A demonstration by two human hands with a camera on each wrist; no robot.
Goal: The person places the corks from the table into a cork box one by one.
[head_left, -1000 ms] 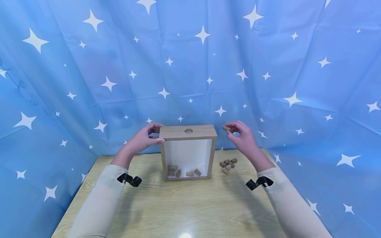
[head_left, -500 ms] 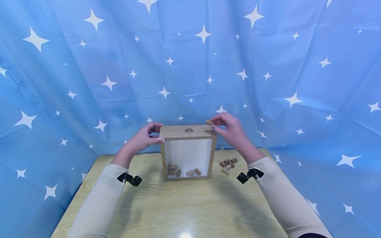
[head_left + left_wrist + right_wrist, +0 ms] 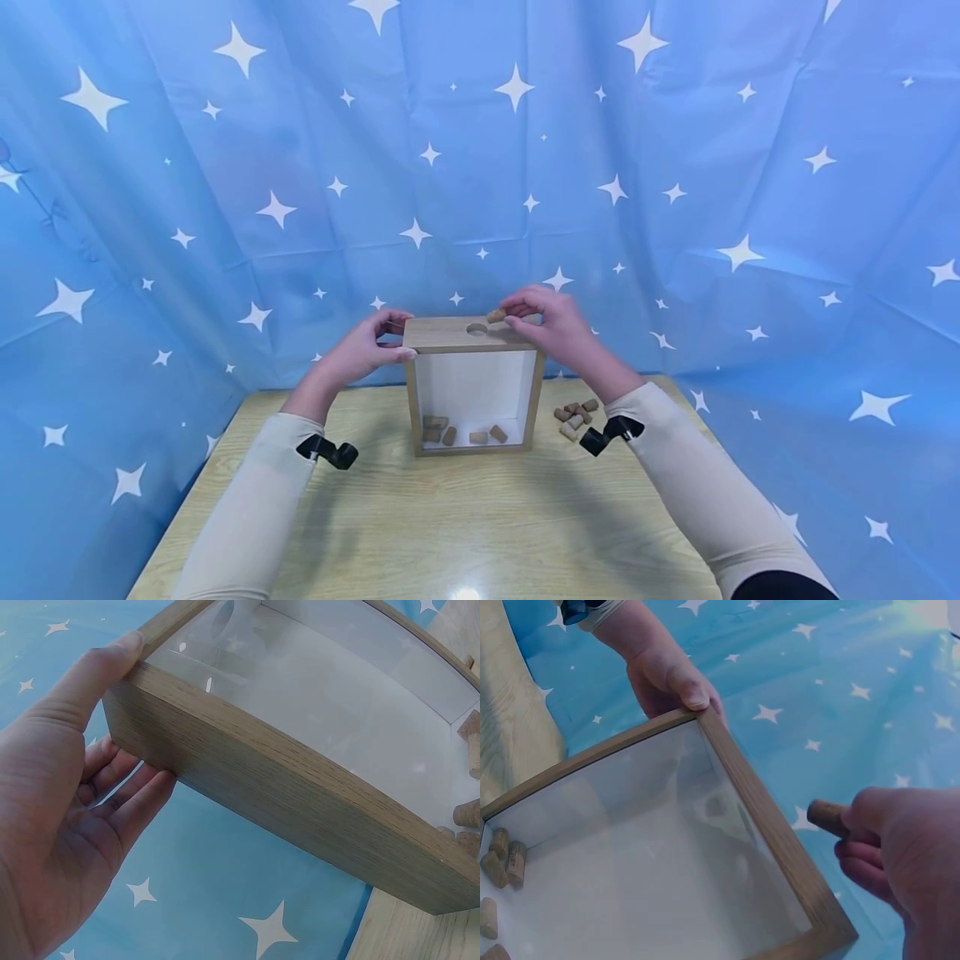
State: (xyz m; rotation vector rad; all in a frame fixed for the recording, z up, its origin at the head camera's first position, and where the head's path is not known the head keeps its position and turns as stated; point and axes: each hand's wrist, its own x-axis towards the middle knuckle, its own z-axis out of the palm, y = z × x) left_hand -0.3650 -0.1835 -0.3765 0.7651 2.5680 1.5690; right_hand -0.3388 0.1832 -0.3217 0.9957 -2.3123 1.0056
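A wooden-framed box (image 3: 442, 333) with a clear front and white back stands upright on the table, a round hole (image 3: 477, 330) in its top. My left hand (image 3: 358, 348) grips the box's upper left corner, thumb on the front edge and fingers behind, as the left wrist view (image 3: 75, 772) also shows. Between thumb and fingers of my right hand (image 3: 551, 321) a cork (image 3: 827, 817) is pinched, just above the top and right of the hole. Several corks (image 3: 478, 437) lie on the floor inside the box.
To the right of the box, several loose corks (image 3: 576, 414) lie in a small pile on the wooden table (image 3: 450, 517). A blue curtain (image 3: 480, 167) with white stars hangs behind and at both sides.
My right hand has carried the cork leftward from beside the box to over its top, close to the hole. The left hand and the box have stayed in place.
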